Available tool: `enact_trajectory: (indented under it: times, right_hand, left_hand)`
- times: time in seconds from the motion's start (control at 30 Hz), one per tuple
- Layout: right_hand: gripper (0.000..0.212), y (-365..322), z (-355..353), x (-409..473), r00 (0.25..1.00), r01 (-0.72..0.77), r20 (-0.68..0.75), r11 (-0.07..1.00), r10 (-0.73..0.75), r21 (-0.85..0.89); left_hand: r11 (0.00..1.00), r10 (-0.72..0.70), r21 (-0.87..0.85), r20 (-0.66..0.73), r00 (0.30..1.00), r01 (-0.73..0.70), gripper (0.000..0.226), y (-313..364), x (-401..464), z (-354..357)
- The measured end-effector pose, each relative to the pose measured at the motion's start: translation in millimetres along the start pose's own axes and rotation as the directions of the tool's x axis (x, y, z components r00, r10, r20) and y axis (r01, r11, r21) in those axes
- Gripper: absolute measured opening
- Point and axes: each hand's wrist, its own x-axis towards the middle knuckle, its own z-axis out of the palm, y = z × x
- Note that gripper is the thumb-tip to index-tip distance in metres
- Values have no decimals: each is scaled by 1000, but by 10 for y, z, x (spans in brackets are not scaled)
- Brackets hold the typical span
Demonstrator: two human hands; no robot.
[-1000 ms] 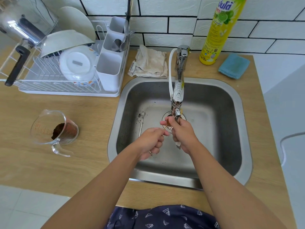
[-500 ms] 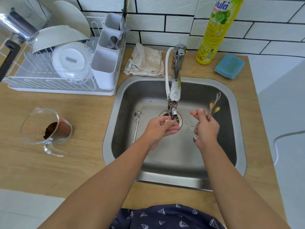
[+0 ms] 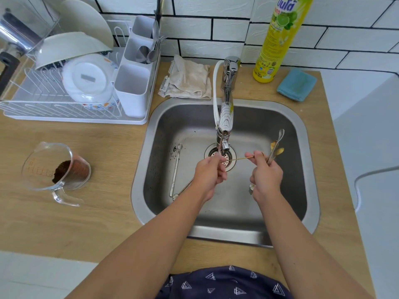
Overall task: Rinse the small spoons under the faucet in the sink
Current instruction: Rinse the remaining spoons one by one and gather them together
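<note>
Glass jug [image 3: 56, 172] with brown grounds sits on the counter at left. In the steel sink [image 3: 311, 160], a silver spoon [image 3: 176, 169] lies left of the drain. Left hand [image 3: 208, 173] pinches one end of a thin gold spoon [image 3: 239, 158] under the faucet [image 3: 226, 108]; right hand [image 3: 266, 175] pinches the other end and grips a bunch of spoons [image 3: 276, 145].

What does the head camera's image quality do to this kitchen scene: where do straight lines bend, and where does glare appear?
Head view: wide-angle distortion bows the tile lines and tilts the dish soap bottle; daylight is soft, with glare on the faucet and the sink front rim; the thin spoon handle between the hands looks faint.
</note>
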Motion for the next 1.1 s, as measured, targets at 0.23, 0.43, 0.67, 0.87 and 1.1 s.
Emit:
enact_trajectory:
  times: [0.23,0.43,0.67,0.87,1.1]
  right_hand:
    - [9,-53,-126,45,963,103,256,994,-90,-37]
    - [28,-18,-53,101,997,-66,56,989,59,130]
    - [19,-51,47,105,988,-95,137,982,72,166]
    - [23,-65,219,99,976,-90,205,994,76,58]
    - [13,207,501,-260,897,-157,389,974,209,-163]
  left_hand:
    - [971,-222,-67,118,968,231,15,107,74,-150]
    - [823,236,486,176,956,-293,33,20,38,-106]
    - [952,30,297,155,988,-75,23,164,83,-25]
    - [820,113,535,195,974,-202,23,183,-100,-400]
    - [936,61,344,50,997,-74,19,231,-213,-386]
